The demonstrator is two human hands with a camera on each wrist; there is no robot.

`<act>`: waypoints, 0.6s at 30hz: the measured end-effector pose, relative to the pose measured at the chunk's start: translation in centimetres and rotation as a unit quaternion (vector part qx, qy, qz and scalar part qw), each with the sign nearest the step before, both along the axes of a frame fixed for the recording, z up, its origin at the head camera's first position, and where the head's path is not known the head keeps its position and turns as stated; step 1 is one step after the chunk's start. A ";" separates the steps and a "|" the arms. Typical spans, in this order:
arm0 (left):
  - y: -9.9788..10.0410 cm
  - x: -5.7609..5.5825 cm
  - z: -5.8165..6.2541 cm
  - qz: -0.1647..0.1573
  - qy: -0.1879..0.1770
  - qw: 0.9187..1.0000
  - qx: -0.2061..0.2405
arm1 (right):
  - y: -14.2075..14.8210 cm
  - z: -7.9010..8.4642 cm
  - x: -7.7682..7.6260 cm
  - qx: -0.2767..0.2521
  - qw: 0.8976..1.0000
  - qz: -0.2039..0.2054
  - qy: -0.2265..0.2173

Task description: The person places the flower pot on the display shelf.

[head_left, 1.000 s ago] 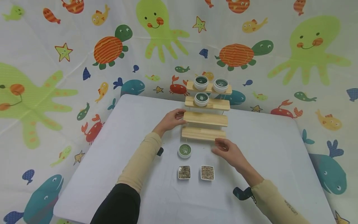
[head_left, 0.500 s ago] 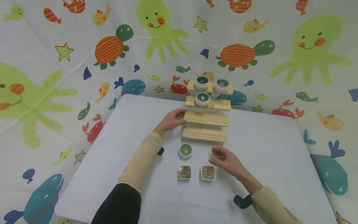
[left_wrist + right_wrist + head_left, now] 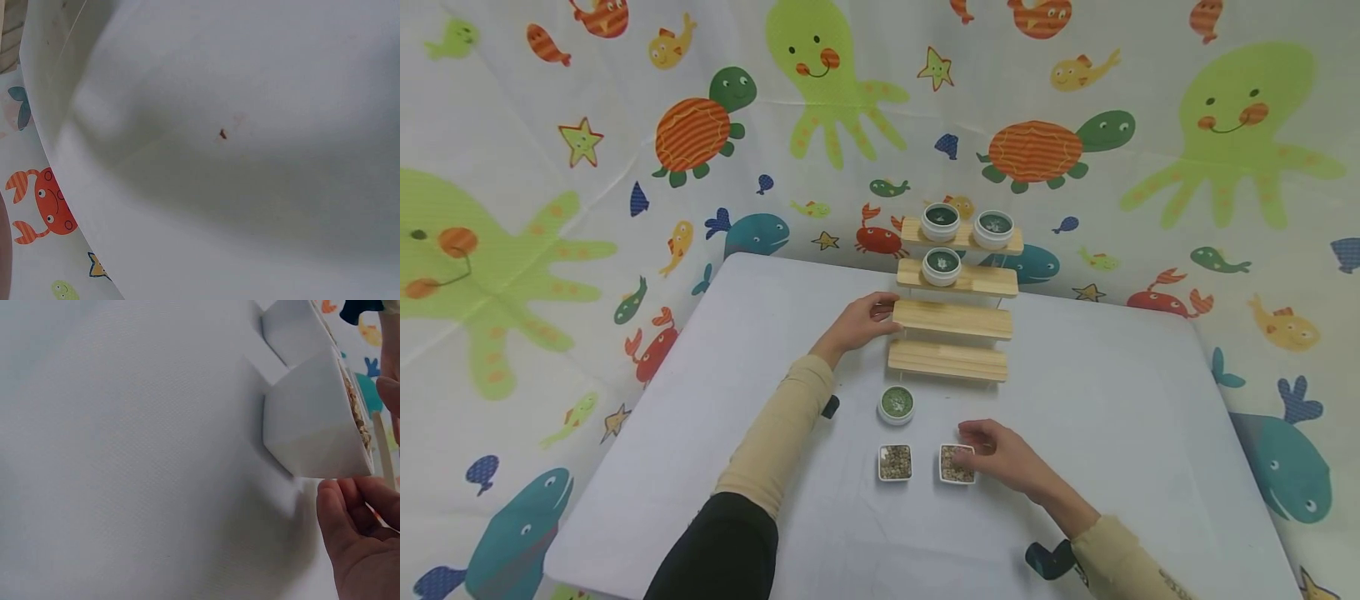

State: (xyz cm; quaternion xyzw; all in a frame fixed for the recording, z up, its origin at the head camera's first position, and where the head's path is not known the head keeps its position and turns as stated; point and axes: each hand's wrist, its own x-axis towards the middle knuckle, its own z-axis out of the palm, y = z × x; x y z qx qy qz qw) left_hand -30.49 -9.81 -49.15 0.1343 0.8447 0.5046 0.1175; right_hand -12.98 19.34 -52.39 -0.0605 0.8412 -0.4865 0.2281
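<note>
At the left end of a stepped wooden stand (image 3: 952,319), my left hand (image 3: 853,322) holds the end of the second board up, its fingertips partly hidden behind it. My right hand (image 3: 1003,457) is at the right-hand square white bowl (image 3: 957,476) of brownish grains, its thumb over the bowl. In the right wrist view, the fingertips (image 3: 328,487) are beside the wall of the square bowl (image 3: 312,428), apart or barely touching. A second square bowl (image 3: 895,463) with darker grains stands to the left. Behind it sits a round white bowl (image 3: 896,405) with a green inside.
Two round white bowls, one left (image 3: 941,220) and one right (image 3: 993,229), stand on the top board, and another (image 3: 942,266) on the board below. A white cloth (image 3: 737,333) covers the table. A curtain printed with sea animals (image 3: 880,100) hangs behind.
My right hand has moved from the stand's lower right corner toward me, down to the right-hand square bowl. The left hand has stayed at the stand.
</note>
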 end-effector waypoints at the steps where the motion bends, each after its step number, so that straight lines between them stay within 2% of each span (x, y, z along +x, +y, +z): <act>1: 0.0 0.0 0.0 0.000 0.000 1.000 -0.001 | 0.0 -0.1 0.1 0.002 1.000 0.002 0.000; 18: 0.0 0.2 0.1 0.002 -0.002 1.000 -0.004 | 0.3 -0.8 1.0 0.004 0.998 0.064 0.024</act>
